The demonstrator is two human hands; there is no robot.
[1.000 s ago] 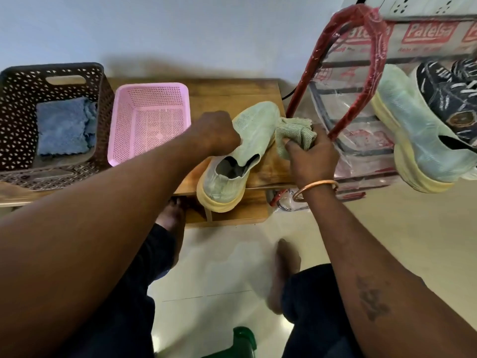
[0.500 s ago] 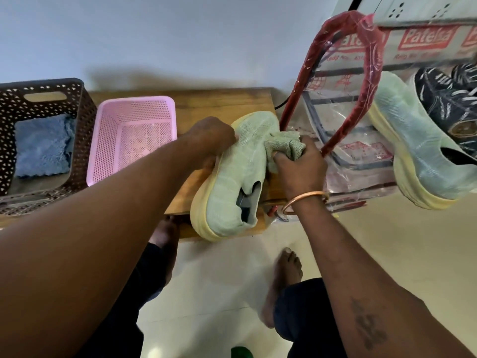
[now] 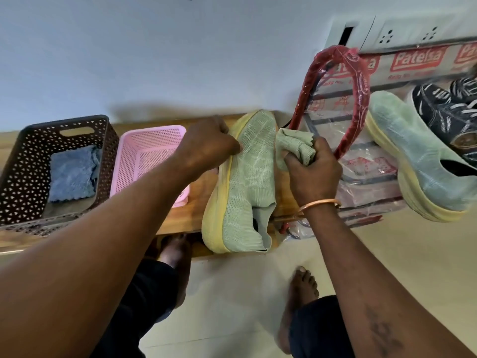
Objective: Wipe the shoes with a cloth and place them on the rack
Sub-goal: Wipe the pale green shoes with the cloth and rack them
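- The left hand [image 3: 209, 146] grips the toe end of a pale green knit shoe with a yellow sole [image 3: 247, 182].
- This shoe lies tipped on its side on the wooden bench [image 3: 198, 202], with its heel over the front edge.
- The right hand [image 3: 312, 171] clutches a bunched green cloth [image 3: 294, 146], held against the shoe's upper.
- A matching green shoe [image 3: 418, 161] and a dark striped shoe [image 3: 444, 112] sit on the plastic-wrapped rack [image 3: 363, 96] at right.
- A pink plastic basket [image 3: 144, 156] stands on the bench beside a brown perforated basket [image 3: 23, 164], which holds a blue cloth [image 3: 72, 174].
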